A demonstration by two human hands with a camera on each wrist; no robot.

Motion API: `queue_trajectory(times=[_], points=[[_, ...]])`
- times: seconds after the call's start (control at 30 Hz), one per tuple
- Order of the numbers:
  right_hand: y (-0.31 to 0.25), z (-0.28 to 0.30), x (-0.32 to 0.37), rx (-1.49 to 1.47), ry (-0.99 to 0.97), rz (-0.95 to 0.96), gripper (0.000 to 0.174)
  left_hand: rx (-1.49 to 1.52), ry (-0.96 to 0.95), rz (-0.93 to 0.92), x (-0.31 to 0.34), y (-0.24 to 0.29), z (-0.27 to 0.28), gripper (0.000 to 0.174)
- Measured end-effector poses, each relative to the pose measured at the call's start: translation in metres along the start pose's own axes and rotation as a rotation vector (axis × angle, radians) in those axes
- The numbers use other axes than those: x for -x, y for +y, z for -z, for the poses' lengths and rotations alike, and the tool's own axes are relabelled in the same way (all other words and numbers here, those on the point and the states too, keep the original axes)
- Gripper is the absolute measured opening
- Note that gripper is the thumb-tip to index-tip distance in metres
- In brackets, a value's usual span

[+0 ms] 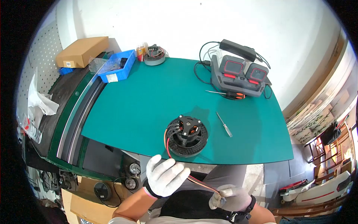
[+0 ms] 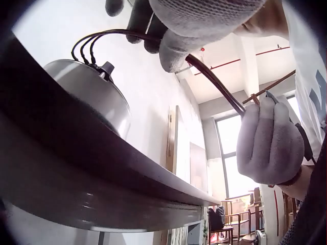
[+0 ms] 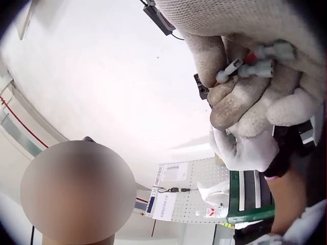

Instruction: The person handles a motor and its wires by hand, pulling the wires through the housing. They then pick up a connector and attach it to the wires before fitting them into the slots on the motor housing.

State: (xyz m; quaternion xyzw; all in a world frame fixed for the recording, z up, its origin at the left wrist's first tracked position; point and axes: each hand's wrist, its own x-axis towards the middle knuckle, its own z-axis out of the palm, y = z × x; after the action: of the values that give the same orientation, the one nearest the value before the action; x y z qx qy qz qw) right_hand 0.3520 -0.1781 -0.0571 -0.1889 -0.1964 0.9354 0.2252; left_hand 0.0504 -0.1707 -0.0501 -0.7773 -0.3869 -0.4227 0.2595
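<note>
A black round motor (image 1: 189, 147) with a three-armed bracket on top sits near the table's front edge. Thin wires (image 1: 203, 183), red and pale among them, run from it over the edge towards my body. My left hand (image 1: 166, 175), in a white glove, holds them partway along, between thumb and fingers in the left wrist view. Further along, my gloved right hand (image 1: 233, 198) grips their far end. In the right wrist view its fingers curl round several wire ends with clear-sleeved connectors (image 3: 258, 69). The wires stretch between both hands in the left wrist view.
The green table (image 1: 149, 100) carries a small screwdriver (image 1: 225, 126) right of the motor and an orange-black screwdriver (image 1: 236, 96) by a grey charger (image 1: 238, 82). A blue bin (image 1: 121, 72) and another motor (image 1: 154, 59) stand at the back. An open cardboard box (image 1: 87, 207) is below left.
</note>
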Motion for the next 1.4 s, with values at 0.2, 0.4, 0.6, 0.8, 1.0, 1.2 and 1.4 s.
queue_trajectory(times=[0.2,0.4,0.6,0.8,1.0,1.2,1.4], points=[[-0.008,-0.012,0.003,0.284,0.131,0.071,0.033,0.013,0.031,0.011,0.003,0.000,-0.001,0.033],[-0.041,-0.026,0.014,0.806,0.350,0.076,0.031,0.037,-0.032,-0.042,-0.009,-0.004,0.001,0.025],[-0.099,-0.050,-0.002,1.474,0.405,0.175,0.022,-0.002,-0.119,-0.053,-0.009,-0.005,-0.001,0.029],[-0.137,-0.069,-0.033,1.609,0.336,0.058,0.027,-0.072,-0.128,0.017,-0.013,-0.015,-0.005,0.032],[-0.132,-0.083,-0.059,1.654,0.329,0.047,0.029,-0.142,-0.151,0.048,-0.009,-0.035,0.002,0.034],[-0.149,-0.069,-0.079,1.599,0.244,0.063,0.028,-0.105,-0.177,0.093,-0.013,-0.036,0.005,0.040],[-0.181,-0.073,-0.093,1.761,0.246,-0.032,0.032,-0.063,-0.277,0.097,-0.034,-0.035,0.008,0.033]])
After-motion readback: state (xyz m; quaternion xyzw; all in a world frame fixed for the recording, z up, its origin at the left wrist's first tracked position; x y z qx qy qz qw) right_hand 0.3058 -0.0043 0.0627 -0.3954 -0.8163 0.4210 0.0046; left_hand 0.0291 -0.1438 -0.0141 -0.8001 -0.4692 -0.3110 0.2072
